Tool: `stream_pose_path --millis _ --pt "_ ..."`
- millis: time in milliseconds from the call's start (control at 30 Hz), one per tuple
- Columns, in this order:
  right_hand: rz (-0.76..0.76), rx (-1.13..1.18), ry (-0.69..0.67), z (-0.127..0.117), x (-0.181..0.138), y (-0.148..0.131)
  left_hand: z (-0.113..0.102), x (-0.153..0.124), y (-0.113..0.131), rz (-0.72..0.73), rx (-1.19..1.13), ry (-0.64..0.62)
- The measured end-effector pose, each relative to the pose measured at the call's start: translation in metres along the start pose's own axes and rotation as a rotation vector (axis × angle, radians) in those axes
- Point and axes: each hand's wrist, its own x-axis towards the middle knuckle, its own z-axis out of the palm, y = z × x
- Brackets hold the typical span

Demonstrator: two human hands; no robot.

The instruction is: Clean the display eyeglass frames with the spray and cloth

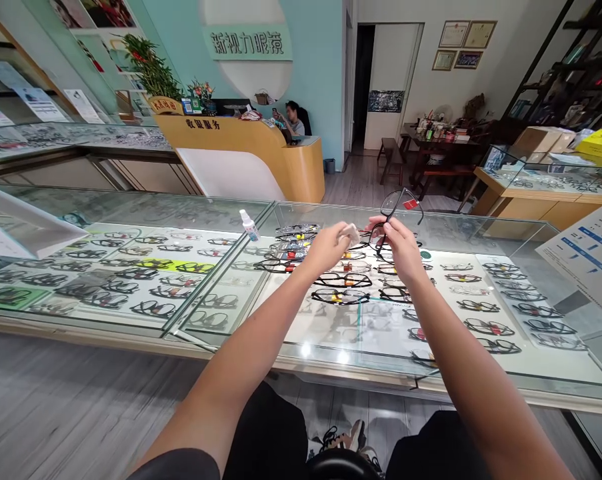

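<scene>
My right hand (399,245) holds up a pair of black-framed glasses (403,205) with a red tag, above the glass display counter (331,347). My left hand (328,245) pinches a small pale cloth (351,232) just left of the glasses. Both arms reach forward over the counter. Rows of glasses (341,280) lie on the counter top under my hands. A small white spray bottle (249,225) stands on the glass to the left of my left hand.
More glasses fill the case below, left (105,280) and right (501,313). A person sits behind a curved wooden reception desk (261,150). A white sign (588,253) leans at right. A dark table (441,150) and bench stand at back.
</scene>
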Motion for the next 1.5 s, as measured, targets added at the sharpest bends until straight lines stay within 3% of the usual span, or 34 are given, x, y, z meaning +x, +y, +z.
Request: stream_pose_path --millis 133,200,267,400,500,733,833,1000,1300,1500 --pt "-0.020 0.013 0.012 0.002 -0.002 -0.003 -0.002 0.001 0.006 -0.228 -0.579 0.033" --pt "-0.034 0.016 0.011 0.003 -0.003 -0.006 -0.001 0.000 0.010 -0.269 -0.720 0.014" --pt "-0.048 0.004 0.012 0.005 -0.005 -0.010 -0.002 -0.004 0.016 -0.209 -0.683 0.046" --pt "-0.091 -0.023 0.021 0.009 -0.008 -0.017 -0.007 -0.015 0.031 -0.025 -0.393 0.196" --pt "-0.124 -0.042 0.020 0.014 -0.012 -0.020 -0.009 -0.023 0.038 -0.002 -0.364 0.226" --pt "-0.210 -0.162 -0.019 0.021 -0.015 -0.019 -0.007 -0.021 0.041 -0.055 -0.582 0.059" --pt "-0.157 -0.174 -0.024 0.019 -0.014 -0.018 -0.005 -0.018 0.039 -0.067 -0.692 0.003" --pt "-0.051 -0.138 -0.010 0.016 -0.013 -0.012 -0.001 -0.015 0.031 -0.240 -0.962 0.010" --pt "-0.039 -0.069 -0.060 0.019 -0.014 -0.013 -0.005 -0.020 0.046 -0.194 -1.001 -0.081" --pt "-0.052 -0.032 -0.080 0.021 -0.017 -0.014 -0.002 -0.021 0.046 -0.257 -1.090 -0.137"
